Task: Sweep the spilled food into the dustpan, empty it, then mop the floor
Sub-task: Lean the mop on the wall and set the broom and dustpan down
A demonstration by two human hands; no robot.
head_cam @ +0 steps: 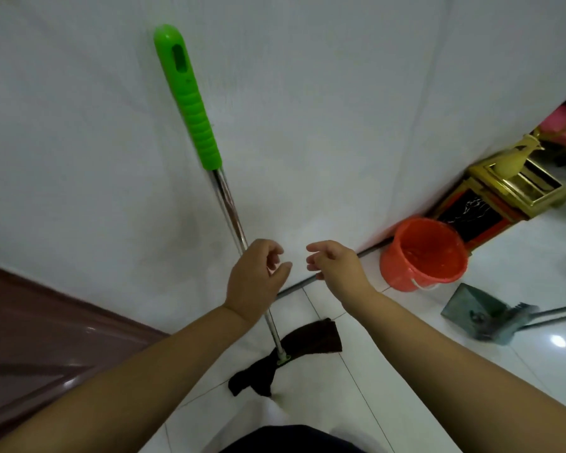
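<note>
Two empty hands, left hand (255, 282) and right hand (337, 269), fingers loosely curled, are held beside the green-handled steel mop (232, 217) propped against the white wall (340, 109). Mopping is judged imminent; the shaft must be gripped.

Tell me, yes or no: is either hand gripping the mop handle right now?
No. Both the left hand and the right hand are open and empty, while the mop leans unheld against the white wall.
</note>
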